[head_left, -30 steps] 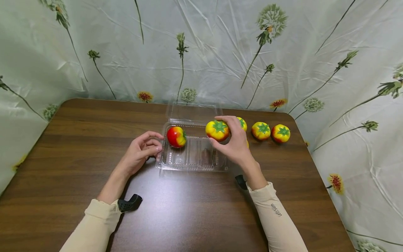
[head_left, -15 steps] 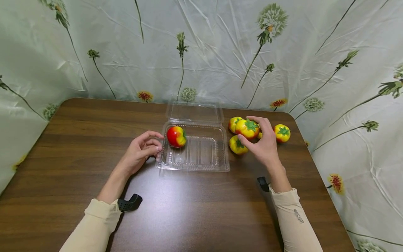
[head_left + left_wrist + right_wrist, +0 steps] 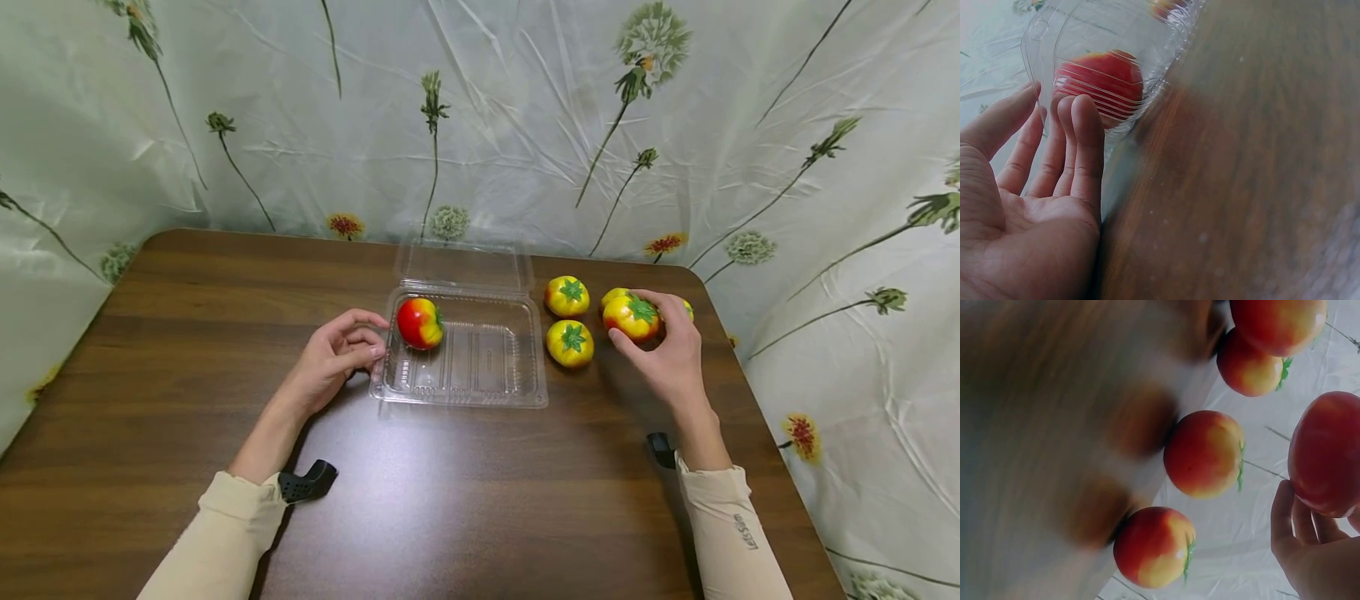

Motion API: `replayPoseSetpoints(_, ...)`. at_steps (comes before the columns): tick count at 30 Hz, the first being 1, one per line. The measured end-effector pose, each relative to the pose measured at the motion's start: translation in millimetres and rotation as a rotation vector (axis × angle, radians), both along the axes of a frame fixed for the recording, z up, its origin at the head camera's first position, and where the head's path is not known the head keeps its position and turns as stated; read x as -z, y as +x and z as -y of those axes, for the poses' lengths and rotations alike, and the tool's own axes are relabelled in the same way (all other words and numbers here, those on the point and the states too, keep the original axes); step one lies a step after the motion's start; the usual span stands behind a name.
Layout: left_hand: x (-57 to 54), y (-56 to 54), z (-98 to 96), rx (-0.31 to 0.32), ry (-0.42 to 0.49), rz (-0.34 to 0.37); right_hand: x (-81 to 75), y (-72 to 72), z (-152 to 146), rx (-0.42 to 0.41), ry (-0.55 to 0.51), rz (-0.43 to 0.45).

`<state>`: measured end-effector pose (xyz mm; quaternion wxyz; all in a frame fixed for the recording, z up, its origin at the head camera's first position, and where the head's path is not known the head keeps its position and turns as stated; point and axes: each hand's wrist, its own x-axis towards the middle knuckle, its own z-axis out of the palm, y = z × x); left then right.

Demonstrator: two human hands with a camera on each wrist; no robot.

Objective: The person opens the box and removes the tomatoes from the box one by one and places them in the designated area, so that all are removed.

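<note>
My right hand point(image 3: 670, 354) grips a red-and-yellow toy tomato point(image 3: 627, 317) with a green star-shaped top, raised above the table's right side. In the right wrist view the held tomato point(image 3: 1325, 453) shows its red underside, with fingers around it. Behind it, two more tomatoes are partly hidden. At the left end of a clear plastic container point(image 3: 480, 398), my left hand point(image 3: 333, 358) pinches the rim between thumb and fingers. One red tomato point(image 3: 419, 323) lies on its side in the container's back left corner, its green top facing right.
Two yellow tomatoes point(image 3: 567, 296) point(image 3: 570, 343) stand beside the container's right edge. The clear lid point(image 3: 465, 265) lies folded back toward the flowered curtain point(image 3: 510, 117). Everything rests on a brown wooden table point(image 3: 450, 500).
My right hand has carried its tomato rightward, from over the container to above the tomatoes at the right. My left hand has stayed at the container's rim.
</note>
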<state>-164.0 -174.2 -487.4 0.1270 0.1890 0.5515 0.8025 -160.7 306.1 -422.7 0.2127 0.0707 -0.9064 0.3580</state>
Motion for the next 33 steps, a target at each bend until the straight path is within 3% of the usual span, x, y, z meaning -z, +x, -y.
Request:
replayPoseSetpoints(12, 1.2, -0.3, 4.8, -0.011, -0.006, -0.005, 1.5, -6.8, -0.6, 0.011, 0.086, 0.058)
replayPoseSetpoints(22, 5.4, -2.1, 1.8, 0.007, 0.011, -0.001, 6.2, -1.5, -9.2, 0.024, 0.193, 0.152)
replayPoseSetpoints(33, 3.5, -1.9, 0.2, 0.008, 0.005, -0.004, 10.6, -0.5, -9.3, 0.002, 0.215, 0.223)
